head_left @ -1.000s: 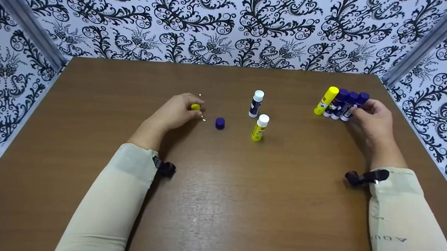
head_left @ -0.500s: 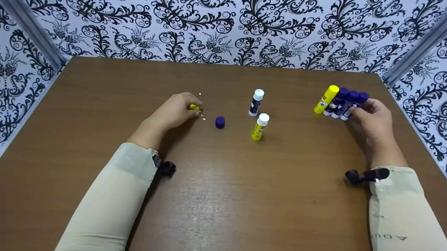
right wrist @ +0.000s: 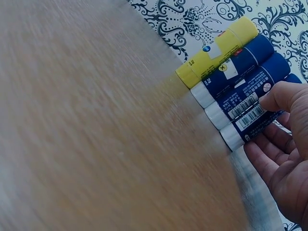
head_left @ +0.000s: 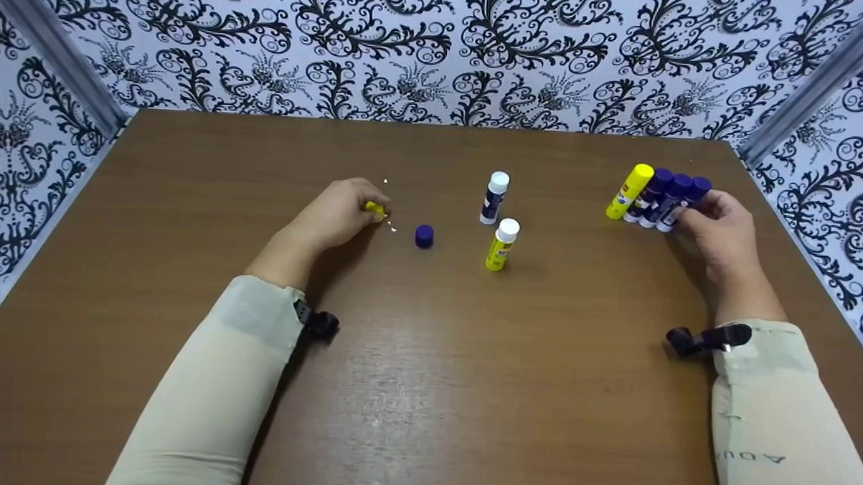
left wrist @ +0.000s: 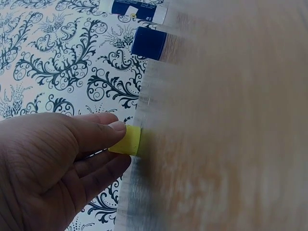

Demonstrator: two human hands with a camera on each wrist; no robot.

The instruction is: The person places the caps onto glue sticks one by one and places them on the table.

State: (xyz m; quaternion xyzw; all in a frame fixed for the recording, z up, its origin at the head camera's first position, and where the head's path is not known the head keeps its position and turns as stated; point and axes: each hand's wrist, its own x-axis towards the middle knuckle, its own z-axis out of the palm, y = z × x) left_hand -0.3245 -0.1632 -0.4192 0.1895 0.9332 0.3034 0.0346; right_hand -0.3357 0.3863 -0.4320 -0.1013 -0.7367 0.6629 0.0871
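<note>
Pinching a short yellow plastic cap [head_left: 374,210] over the left-centre of the brown wood-grain counter [head_left: 484,388], the left grip [head_left: 338,214] has only thumb and fingertips on it; a slip could roll it toward the loose dark-blue plastic cap [head_left: 424,236]. Right grip [head_left: 725,231] grasps the outermost of three upright dark-blue cylindrical glue sticks [head_left: 668,199], lined up beside a yellow cylindrical glue stick [head_left: 630,192]; a sideways nudge would probably topple that row. Both sleeved forearms [head_left: 197,385] reach forward, wide apart, left slanting inward more.
</note>
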